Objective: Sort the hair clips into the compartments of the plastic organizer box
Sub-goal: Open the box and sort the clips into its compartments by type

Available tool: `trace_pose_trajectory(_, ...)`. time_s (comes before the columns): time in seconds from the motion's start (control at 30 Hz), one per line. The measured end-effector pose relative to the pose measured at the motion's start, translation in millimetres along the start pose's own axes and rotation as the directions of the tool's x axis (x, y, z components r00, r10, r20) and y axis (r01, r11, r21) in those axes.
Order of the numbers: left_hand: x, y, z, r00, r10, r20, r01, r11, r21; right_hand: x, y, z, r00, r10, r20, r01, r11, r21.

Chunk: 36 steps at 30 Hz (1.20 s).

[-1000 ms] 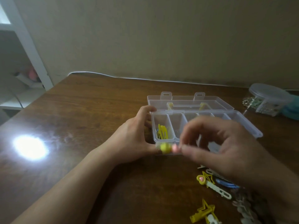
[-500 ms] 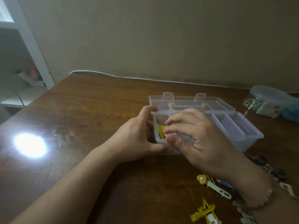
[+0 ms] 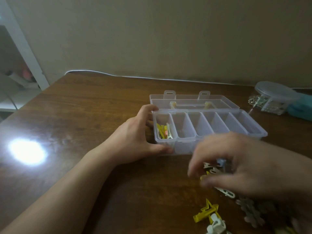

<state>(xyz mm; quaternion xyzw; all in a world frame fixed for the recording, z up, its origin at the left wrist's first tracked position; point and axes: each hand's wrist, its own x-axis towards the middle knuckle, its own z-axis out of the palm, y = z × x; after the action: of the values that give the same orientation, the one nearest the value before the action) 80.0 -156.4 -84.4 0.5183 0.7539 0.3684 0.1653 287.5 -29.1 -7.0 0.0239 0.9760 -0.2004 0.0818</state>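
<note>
A clear plastic organizer box [image 3: 219, 130] stands open on the wooden table, its lid lying flat behind it. Its leftmost compartment holds several yellow hair clips [image 3: 164, 131]; the other compartments look empty. My left hand [image 3: 135, 141] grips the box's left end, thumb along the front wall. My right hand [image 3: 239, 164] is blurred and hovers over the loose pile of clips in front of the box, fingers apart and curled above a yellow and white clip [image 3: 224, 191]. A yellow star clip [image 3: 206, 211] lies nearer to me.
More loose clips, white and grey [image 3: 249, 215], lie at the bottom right. A round clear lidded container [image 3: 273, 97] and a teal object [image 3: 302, 108] sit at the back right. A white cable [image 3: 118, 76] runs along the table's far edge. A bright light glare [image 3: 27, 152] is at the left.
My right hand left the leftmost compartment, where a yellow clip now lies, and moved right and toward me over the loose pile. My left hand kept hold of the box.
</note>
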Motion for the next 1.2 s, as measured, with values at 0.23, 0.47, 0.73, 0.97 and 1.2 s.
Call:
trace_pose_trajectory(0.23, -0.7, 2.0, -0.8, 1.000, -0.026, 0.014, 0.026, 1.000, 0.004, -1.5, -12.4, 9.8, 0.873, 0.055, 0.485, 0.004, 0.993, -0.121)
trace_pose_trajectory(0.47, -0.3, 3.0, -0.7, 0.999, -0.044, 0.021, 0.044, 0.999, 0.012, 8.9, -20.0, 19.4, 0.915, 0.056, 0.400, -0.015, 0.994, -0.105)
trace_pose_trajectory(0.73, -0.4, 0.5, 0.0, 1.000, -0.029, 0.003, 0.029, 1.000, 0.012, 7.1, -12.5, 14.7, 0.973, 0.154, 0.170, -0.163, 0.986, 0.038)
trace_pose_trajectory(0.97, 0.4, -1.1, 0.7, 1.000, -0.001, 0.002, 0.001, 1.000, 0.008, 7.5, -0.3, 14.9, 0.823, 0.052, -0.565, 0.078, 0.976, 0.203)
trace_pose_trajectory(1.2, -0.8, -0.2, 0.8, 1.000, 0.028, -0.014, -0.028, 0.999, 0.015, 43.2, 7.2, 33.2, 0.818, 0.072, -0.571, -0.107, 0.994, -0.027)
